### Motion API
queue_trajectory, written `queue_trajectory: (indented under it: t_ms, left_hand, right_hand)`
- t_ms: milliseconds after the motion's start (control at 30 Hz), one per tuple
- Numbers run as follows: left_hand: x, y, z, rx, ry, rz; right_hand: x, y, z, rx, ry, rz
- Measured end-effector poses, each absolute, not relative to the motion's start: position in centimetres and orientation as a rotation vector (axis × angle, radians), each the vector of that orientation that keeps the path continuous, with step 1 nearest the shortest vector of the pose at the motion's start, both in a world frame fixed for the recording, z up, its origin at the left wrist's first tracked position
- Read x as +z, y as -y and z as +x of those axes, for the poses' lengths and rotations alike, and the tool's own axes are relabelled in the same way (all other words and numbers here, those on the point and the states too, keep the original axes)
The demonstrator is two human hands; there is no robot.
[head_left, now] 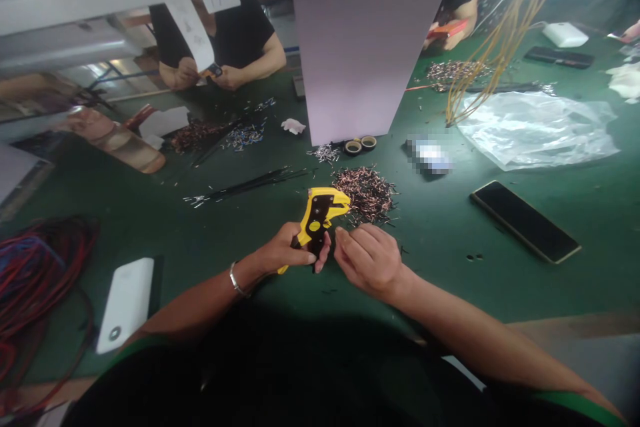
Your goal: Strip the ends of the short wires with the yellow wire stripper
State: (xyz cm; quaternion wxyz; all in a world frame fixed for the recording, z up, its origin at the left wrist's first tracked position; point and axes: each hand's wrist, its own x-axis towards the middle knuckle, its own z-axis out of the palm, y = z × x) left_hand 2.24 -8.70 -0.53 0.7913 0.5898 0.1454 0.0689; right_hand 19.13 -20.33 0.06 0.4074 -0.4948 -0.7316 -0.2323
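Red wires [35, 280] heaped at far left, out of the way; left hand [283, 248] curled round a yellow wire stripper [319, 213], fingers closed for a firm grip; right hand [370, 260] just beside, fingers pressed together, any pinched item too small to tell; short wires [365, 193] piled within easy reach on the green worktop [450, 280]; phone [525, 221] set aside at right.

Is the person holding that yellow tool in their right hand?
No, the yellow wire stripper is gripped in the left hand, while the right hand is beside it.
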Motion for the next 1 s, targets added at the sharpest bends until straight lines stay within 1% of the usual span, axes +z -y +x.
queue_trajectory:
  t_ms: [200, 600, 867, 1000]
  left_hand:
    - [-0.9, 8.7, 2.2, 0.161, -0.309, 1.283]
    - [-1.3, 8.9, 2.0, 0.209, -0.364, 1.329]
    - [-2.1, 9.6, 1.8, 0.23, -0.585, 1.266]
    - [-2.0, 9.4, 2.0, 0.211, -0.531, 1.201]
  right_hand:
    - [0.2, 20.3, 19.0, -0.617, 1.853, -1.244]
    - [-0.1, 20.1, 18.9, -0.56, 1.882, -1.231]
    - [-0.9, 20.1, 18.9, -0.437, 1.881, -1.251]
    - [-0.8, 19.9, 19.0, -0.353, 1.832, -1.288]
